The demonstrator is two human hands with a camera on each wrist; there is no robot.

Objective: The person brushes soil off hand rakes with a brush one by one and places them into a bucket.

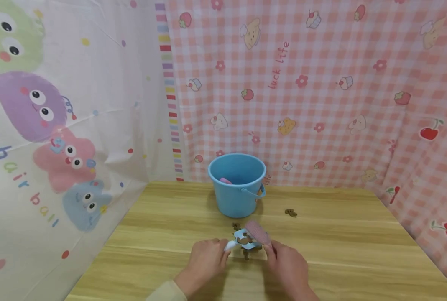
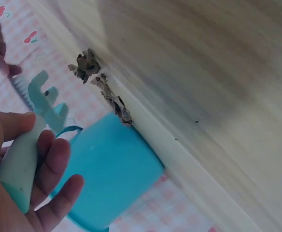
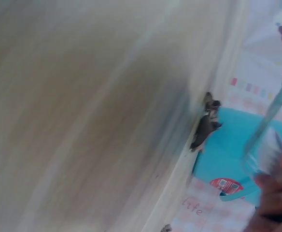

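My left hand (image 1: 207,257) grips the pale handle of a light-blue toy fork (image 2: 47,104) with broad prongs. Its head is held over brown crumpled scraps (image 1: 246,254) on the table, and some brown matter shows at the head. A pink brush (image 1: 258,232) is held by its handle in my right hand (image 1: 289,265). The brush's bristles (image 2: 21,90) lie close to the fork's prongs; whether they touch I cannot tell. In the right wrist view the brush is blurred. More dark scraps (image 3: 207,125) lie in front of the blue bucket (image 1: 236,205).
The bucket stands upright near the table's back edge, its handle hanging at the right, with something pink (image 1: 225,181) inside. Another brown scrap (image 1: 291,212) lies to its right on the wooden table (image 1: 343,242). Patterned cloths (image 1: 321,104) hang behind and at both sides.
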